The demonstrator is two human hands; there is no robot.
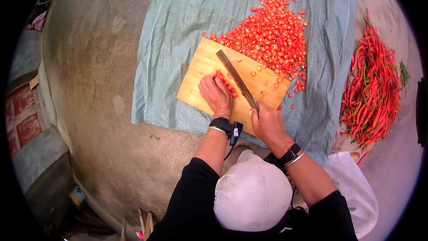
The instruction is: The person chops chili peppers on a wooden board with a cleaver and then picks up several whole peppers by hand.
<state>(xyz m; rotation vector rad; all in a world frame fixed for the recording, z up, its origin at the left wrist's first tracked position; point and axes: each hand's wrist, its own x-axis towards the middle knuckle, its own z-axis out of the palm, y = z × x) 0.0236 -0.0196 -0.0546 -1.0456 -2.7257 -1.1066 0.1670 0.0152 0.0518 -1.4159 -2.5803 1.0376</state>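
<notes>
A wooden cutting board (pixel 200 70) lies at a slant on a grey-green woven plastic sheet (pixel 177 16). With fingers curled, my left hand (pixel 216 94) holds a small bunch of red chili peppers (pixel 230 88) against the board; its cut pieces show beside the fingers. My right hand (pixel 269 124) grips the handle of a broad-bladed knife (pixel 235 76). The blade stands edge-down just right of the bunch, and I cannot tell whether it touches the board. Beyond the board's far edge spreads a heap of sliced red chili rings (pixel 274 36). A few rings are scattered on the board.
Whole red chilies (pixel 372 87) are piled on the concrete floor (pixel 100 83) to the right, with green stems (pixel 404 73) beside them. A white sack (pixel 351 187) lies near my right arm. A rounded white cloth-covered shape (pixel 252 190) sits between my arms.
</notes>
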